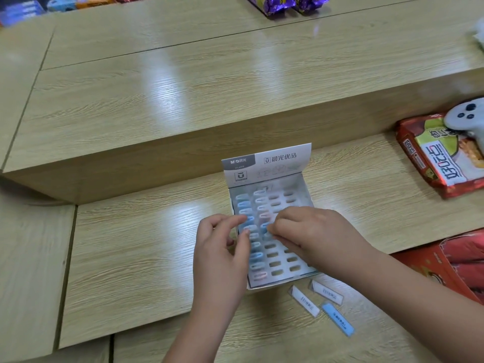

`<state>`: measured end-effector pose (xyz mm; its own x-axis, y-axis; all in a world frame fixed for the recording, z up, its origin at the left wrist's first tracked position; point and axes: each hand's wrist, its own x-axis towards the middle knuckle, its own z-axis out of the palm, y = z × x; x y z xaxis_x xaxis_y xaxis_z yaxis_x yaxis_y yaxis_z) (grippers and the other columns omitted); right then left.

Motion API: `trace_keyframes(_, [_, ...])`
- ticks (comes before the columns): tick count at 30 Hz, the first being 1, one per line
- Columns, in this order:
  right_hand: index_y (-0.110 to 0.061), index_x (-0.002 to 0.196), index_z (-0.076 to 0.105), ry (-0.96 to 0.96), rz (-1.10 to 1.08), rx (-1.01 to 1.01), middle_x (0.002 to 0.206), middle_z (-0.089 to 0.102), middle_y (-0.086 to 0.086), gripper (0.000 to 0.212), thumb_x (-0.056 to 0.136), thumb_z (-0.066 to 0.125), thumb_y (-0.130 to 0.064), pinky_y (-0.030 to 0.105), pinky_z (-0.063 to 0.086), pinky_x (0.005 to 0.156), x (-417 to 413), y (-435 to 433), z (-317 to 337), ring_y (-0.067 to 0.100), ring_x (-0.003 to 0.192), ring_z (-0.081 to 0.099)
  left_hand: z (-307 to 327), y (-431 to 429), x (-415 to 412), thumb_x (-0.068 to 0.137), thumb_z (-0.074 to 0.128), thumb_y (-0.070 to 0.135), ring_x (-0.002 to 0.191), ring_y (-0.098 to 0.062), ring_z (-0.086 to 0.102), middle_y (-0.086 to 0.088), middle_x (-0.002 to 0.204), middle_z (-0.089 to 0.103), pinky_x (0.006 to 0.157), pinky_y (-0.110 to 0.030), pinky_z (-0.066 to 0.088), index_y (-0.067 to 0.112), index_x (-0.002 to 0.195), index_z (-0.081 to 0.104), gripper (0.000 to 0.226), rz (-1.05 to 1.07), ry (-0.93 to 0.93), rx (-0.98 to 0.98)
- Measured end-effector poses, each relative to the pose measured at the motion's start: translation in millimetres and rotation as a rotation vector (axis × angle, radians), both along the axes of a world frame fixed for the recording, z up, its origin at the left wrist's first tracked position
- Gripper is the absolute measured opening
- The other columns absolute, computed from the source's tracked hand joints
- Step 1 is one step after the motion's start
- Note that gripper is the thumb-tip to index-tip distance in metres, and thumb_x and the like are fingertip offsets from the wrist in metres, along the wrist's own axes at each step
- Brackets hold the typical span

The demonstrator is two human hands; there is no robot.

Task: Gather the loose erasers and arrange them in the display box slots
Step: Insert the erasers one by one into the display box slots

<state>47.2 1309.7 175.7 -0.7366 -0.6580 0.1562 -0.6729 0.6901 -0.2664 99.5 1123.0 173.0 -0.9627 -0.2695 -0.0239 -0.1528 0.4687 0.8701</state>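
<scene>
A white display box (303,189) with its lid flap upright stands on the wooden shelf. Its left two columns of slots hold several erasers standing on end; most slots on the right are empty. My right hand (311,234) reaches over the middle of the box, and its fingertips pinch an eraser at a slot in the second column. My left hand (222,247) is at the box's left side, thumb and fingers curled onto the erasers in the first column. Three loose erasers lie in front of the box: two white (305,301) (327,292) and one blue (337,319).
A red snack bag (429,161) with a white game controller (466,119) on it lies at the right. A red carton (450,263) sits at the right edge. A raised wooden step (183,106) runs behind the box. Purple packets (285,3) are at the far top.
</scene>
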Motion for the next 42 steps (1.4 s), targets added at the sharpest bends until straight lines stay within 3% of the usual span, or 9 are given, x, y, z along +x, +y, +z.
trace_keyframes(5, [-0.027,0.110,0.067,-0.004,-0.061,-0.125,0.086,0.072,-0.011,0.028,0.090,0.052,-0.039,0.029,0.052,0.050,5.2,6.7,8.1,0.013,0.072,0.069,0.9,-1.7,2.6,0.093,0.065,0.024,0.090,-0.001,0.059,0.024,0.110,0.050,0.070,-0.016,0.050,0.037,0.114,0.067,0.025,-0.027,0.014,0.005])
trace_keyframes(11, [-0.024,0.109,0.070,0.037,-0.009,-0.057,0.090,0.071,-0.008,0.029,0.088,0.051,-0.024,0.032,0.052,0.048,8.5,12.1,3.0,0.019,0.078,0.068,-1.1,0.9,10.0,0.093,0.062,0.022,0.100,0.000,0.058,0.018,0.117,0.052,0.072,-0.015,0.049,0.034,0.116,0.066,0.026,-0.049,0.044,0.000])
trace_keyframes(16, [-0.018,0.111,0.071,0.004,-0.136,-0.287,0.108,0.070,-0.005,0.025,0.090,0.060,-0.016,0.028,0.053,0.080,21.6,24.6,13.4,0.013,0.099,0.065,8.8,5.9,32.1,0.095,0.056,0.019,0.116,-0.005,0.054,0.007,0.123,0.054,0.090,-0.025,0.048,0.025,0.116,0.066,0.024,-0.020,0.222,-0.119])
trace_keyframes(20, [-0.015,0.104,0.072,0.006,-0.512,-0.572,0.097,0.068,-0.013,0.022,0.090,0.058,-0.005,0.020,0.049,0.079,66.4,60.8,9.3,0.003,0.091,0.064,-5.0,27.0,87.5,0.090,0.058,0.013,0.087,-0.021,0.064,-0.006,0.095,0.065,0.076,-0.028,0.049,0.013,0.096,0.074,0.018,-0.206,0.497,-0.181])
trace_keyframes(23, [-0.016,0.101,0.072,-0.097,-0.692,-0.561,0.095,0.066,-0.011,0.022,0.088,0.061,-0.003,0.020,0.049,0.075,110.3,85.4,-20.3,0.006,0.088,0.064,-51.9,45.0,119.7,0.089,0.059,0.022,0.078,-0.011,0.064,0.006,0.097,0.067,0.067,-0.026,0.054,0.025,0.100,0.072,0.017,-0.402,0.248,-0.132])
trace_keyframes(27, [-0.026,0.109,0.067,-0.423,-0.804,-0.373,0.101,0.060,-0.015,0.021,0.092,0.061,-0.016,0.030,0.054,0.074,158.0,105.9,-87.9,0.003,0.088,0.060,-108.7,65.1,124.8,0.088,0.056,0.033,0.077,0.003,0.061,0.017,0.105,0.058,0.069,-0.029,0.056,0.029,0.111,0.069,0.027,-0.401,-0.168,-0.161])
trace_keyframes(34, [-0.024,0.124,0.061,-0.530,-0.772,-0.101,0.115,0.060,-0.002,0.039,0.088,0.051,-0.037,0.034,0.048,0.088,146.0,89.4,-147.0,0.022,0.107,0.055,-167.4,91.1,91.0,0.089,0.064,0.034,0.095,-0.028,0.064,-0.001,0.094,0.071,0.072,-0.031,0.046,0.021,0.099,0.067,0.017,-0.060,-0.503,-0.232])
trace_keyframes(38, [-0.022,0.122,0.060,-0.556,-0.724,0.048,0.117,0.054,0.006,0.037,0.089,0.058,-0.038,0.037,0.046,0.086,111.7,71.7,-157.3,0.028,0.111,0.050,-171.8,110.9,76.4,0.082,0.069,0.053,0.099,-0.030,0.065,-0.005,0.102,0.069,0.072,-0.033,0.047,0.017,0.104,0.066,0.042,0.098,-0.613,-0.260])
trace_keyframes(42, [-0.019,0.114,0.060,-0.521,-0.739,0.111,0.113,0.055,0.007,0.033,0.088,0.060,-0.039,0.036,0.044,0.082,99.9,66.4,-163.8,0.029,0.107,0.051,-173.0,125.4,71.8,0.080,0.074,0.050,0.102,-0.032,0.061,-0.008,0.112,0.057,0.072,-0.033,0.043,0.021,0.103,0.066,0.038,0.141,-0.703,-0.281])
